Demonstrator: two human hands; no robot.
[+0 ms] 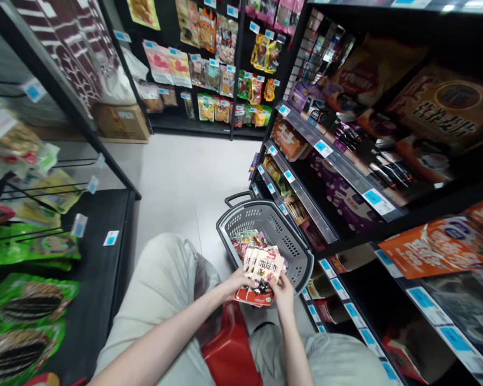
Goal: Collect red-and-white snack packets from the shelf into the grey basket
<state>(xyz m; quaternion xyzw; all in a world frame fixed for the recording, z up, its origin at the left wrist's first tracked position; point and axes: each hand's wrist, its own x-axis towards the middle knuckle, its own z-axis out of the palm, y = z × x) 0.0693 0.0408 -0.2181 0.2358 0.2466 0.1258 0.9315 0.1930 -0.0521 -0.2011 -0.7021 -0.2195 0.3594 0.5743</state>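
Note:
Between my two hands is a fanned stack of snack packets, cream at the top and red at the bottom, with dark lettering. My left hand grips the stack's left edge, and my right hand closes on its right edge. The packets are above the near part of a grey shopping basket on the floor. Inside the basket, other colourful snack packets lie at the left end, partly hidden by the stack.
A red stool-like object is between my legs. Shelves with boxes and bags rise close on the right. Hanging green snack bags line the left rack. Behind the pale floor stands a back rack of hanging packets; a cardboard box sits at back left.

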